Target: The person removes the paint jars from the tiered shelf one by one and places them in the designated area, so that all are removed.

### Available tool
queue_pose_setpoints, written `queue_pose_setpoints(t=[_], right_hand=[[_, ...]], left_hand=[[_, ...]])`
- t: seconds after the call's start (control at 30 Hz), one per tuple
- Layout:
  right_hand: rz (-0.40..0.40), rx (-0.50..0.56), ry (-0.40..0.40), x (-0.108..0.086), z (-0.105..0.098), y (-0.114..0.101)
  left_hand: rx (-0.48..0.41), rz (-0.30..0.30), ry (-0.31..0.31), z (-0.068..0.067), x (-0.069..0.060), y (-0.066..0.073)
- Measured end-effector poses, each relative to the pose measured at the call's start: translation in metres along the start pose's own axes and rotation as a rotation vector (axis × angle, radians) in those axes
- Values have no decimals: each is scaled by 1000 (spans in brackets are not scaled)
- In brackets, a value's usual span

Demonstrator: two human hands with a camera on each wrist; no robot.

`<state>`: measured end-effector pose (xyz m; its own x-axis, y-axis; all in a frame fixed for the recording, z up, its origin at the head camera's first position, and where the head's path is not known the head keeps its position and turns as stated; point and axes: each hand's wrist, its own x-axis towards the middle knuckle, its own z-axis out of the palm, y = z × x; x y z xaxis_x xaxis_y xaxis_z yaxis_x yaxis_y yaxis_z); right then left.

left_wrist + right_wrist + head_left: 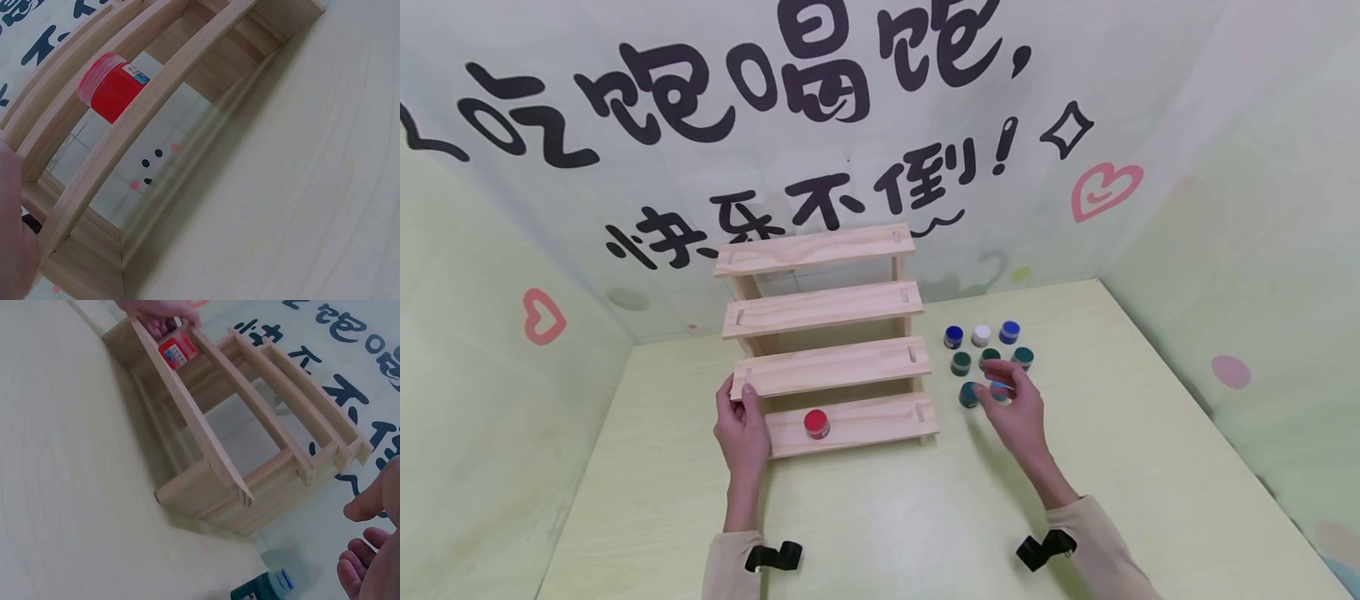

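Observation:
A tiered wooden rack (842,300) stands on the table, its steps rising toward the back. My left hand (743,425) grips the rack's left end, thumb over the edge of the second step from the bottom. On the lowest step sits a red paint jar (816,423), to the right of that hand; its label shows in the left wrist view. My right hand (1018,412) hovers over the front jars, thumb and fingers apart with nothing between them. Beneath its fingertips are a teal jar (969,395) and a partly hidden light blue jar (999,390).
Behind the right hand, right of the rack, stand a white jar (981,336), a dark blue jar (953,337), a blue jar (1010,332) and several green jars (961,362). Printed cloth walls (1225,250) enclose the table (880,517) at the back and sides.

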<state>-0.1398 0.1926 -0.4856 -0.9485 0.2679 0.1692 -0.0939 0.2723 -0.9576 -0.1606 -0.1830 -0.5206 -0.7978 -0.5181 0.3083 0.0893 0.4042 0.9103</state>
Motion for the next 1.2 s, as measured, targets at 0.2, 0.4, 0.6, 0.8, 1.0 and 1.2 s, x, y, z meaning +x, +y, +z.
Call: queue_pose_setpoints(t=[0.2,0.4,0.6,0.8,1.0,1.2], right_hand=[[-51,76,-49,-7,14,-19],[-50,98,-155,-15,29,-36],[-1,132,-260,-23,45,-46],[-25,173,-337,-30,65,-45],[-16,185,-402,-35,83,-41],[-50,136,-462,-39,99,-38]], left_hand=[[-13,-14,-8,0,0,0],[-18,-17,-8,0,1,0],[-10,-9,-3,1,1,-1],[-8,-18,-9,0,0,-1],[-6,-32,-10,1,0,0],[-10,-26,2,1,0,0]])
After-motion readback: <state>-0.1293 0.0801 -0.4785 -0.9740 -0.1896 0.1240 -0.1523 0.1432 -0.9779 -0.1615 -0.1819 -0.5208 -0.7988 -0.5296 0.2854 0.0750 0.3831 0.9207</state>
